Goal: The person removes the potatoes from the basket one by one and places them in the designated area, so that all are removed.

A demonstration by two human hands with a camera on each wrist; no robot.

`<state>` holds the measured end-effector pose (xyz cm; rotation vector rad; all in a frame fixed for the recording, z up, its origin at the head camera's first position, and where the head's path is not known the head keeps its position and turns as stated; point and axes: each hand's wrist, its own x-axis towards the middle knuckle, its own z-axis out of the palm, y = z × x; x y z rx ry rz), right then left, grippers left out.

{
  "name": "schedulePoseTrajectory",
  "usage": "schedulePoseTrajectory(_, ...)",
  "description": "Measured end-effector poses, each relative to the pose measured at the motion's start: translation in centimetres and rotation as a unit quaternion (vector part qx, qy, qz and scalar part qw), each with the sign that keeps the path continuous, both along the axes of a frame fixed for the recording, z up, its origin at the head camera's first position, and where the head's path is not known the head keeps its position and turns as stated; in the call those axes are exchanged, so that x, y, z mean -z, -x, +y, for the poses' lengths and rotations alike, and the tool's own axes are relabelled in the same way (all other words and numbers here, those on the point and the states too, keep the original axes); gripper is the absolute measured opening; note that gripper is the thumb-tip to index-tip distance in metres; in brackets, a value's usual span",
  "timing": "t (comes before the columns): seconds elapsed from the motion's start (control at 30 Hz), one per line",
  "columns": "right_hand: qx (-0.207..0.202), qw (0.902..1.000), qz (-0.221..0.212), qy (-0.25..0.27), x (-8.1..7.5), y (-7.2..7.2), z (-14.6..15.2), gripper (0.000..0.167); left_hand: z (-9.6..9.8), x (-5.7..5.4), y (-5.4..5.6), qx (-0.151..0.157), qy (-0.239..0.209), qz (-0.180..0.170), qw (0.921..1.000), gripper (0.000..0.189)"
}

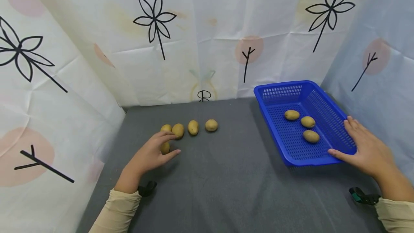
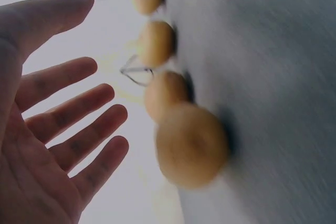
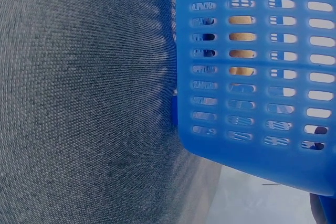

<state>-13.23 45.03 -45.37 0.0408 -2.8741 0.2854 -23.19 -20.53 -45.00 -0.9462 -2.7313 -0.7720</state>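
Observation:
My left hand hovers at a cluster of potatoes on the left of the grey cloth, its fingers spread and nothing held. One potato is partly hidden behind it. Beyond the fingertips lie more potatoes, among them an oval one and a rounder one. In the left wrist view the palm faces a near potato, with a gap between. My right hand rests on the near right corner of a blue plastic basket, fingers extended along its rim. Three potatoes, one nearest the front, lie inside.
A dark grey cloth covers the work surface. White printed sheets stand at the back and left, and a bluish sheet rises close beside the basket. The basket's slotted side fills much of the right wrist view.

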Motion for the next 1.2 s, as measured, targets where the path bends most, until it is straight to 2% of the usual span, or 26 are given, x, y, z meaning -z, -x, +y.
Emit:
schedulePoseTrajectory(0.1, 0.000, 1.0000, 0.001, -0.003, -0.2, 0.0, 0.0, 0.118, 1.6, -0.6, 0.4, 0.016, -0.015, -0.007, 0.9997, 0.051)
schedulePoseTrajectory(0.4, -0.003, 0.9998, 0.000, -0.017, -0.3, -0.1, -0.3, 0.116, 6.9, -1.9, 1.5, 0.096, -0.049, -0.006, 0.9941, 0.047)
schedulePoseTrajectory(0.53, -0.005, 0.9998, 0.007, -0.018, -0.3, -0.4, -0.2, 0.116, 10.0, -2.7, 1.9, 0.136, -0.069, -0.004, 0.9883, 0.045)
schedulePoseTrajectory(0.7, -0.009, 0.9996, 0.015, -0.021, -0.5, -0.3, -0.2, 0.116, 14.2, -3.7, 2.1, 0.171, -0.085, -0.012, 0.9816, 0.046)
schedulePoseTrajectory(0.87, -0.012, 0.9997, 0.009, -0.020, -0.5, -0.3, -0.4, 0.115, 18.3, -4.2, 2.2, 0.213, -0.085, -0.001, 0.9733, 0.047)
schedulePoseTrajectory(1.0, -0.014, 0.9997, 0.011, -0.018, -0.3, -0.3, -0.4, 0.115, 21.2, -4.7, 2.3, 0.242, -0.082, -0.006, 0.9668, 0.047)
schedulePoseTrajectory(1.2, -0.015, 0.9997, 0.013, -0.016, -0.3, -0.3, -0.5, 0.115, 25.4, -6.1, 2.5, 0.283, -0.083, -0.018, 0.9555, 0.047)
